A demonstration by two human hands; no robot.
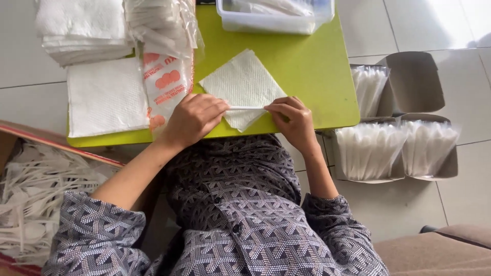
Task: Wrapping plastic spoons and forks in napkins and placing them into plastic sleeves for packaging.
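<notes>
1. The green table (307, 66) is small and crowded; its near edge runs just under both hands, and its right edge drops away to pale floor tiles.
2. Open room on the tabletop lies right of centre, a bare green stretch between the napkin and the clear plastic tub (273, 18) at the far edge.
3. The left side is packed: a flat napkin stack (105, 97) beside a plastic-wrapped napkin pack (166, 76) with orange print, and a taller pile of napkins (82, 28) behind them.
4. Off the right edge, open cardboard boxes (404, 148) of white wrapped sticks stand on the floor; at lower left a box of white plastic forks (30, 194).
5. The single napkin (243, 84) lies turned like a diamond near the front edge, white, dimpled, its near corner tucked between the hands.
6. A thin white stick (246, 108) lies across that near corner, level with the table's edge.
7. Left hand (193, 118): fingers curled together, tips pinching the stick's left end.
8. Right hand (292, 118): fingers bunched, clamped on the right end, pressing on the napkin.
</notes>
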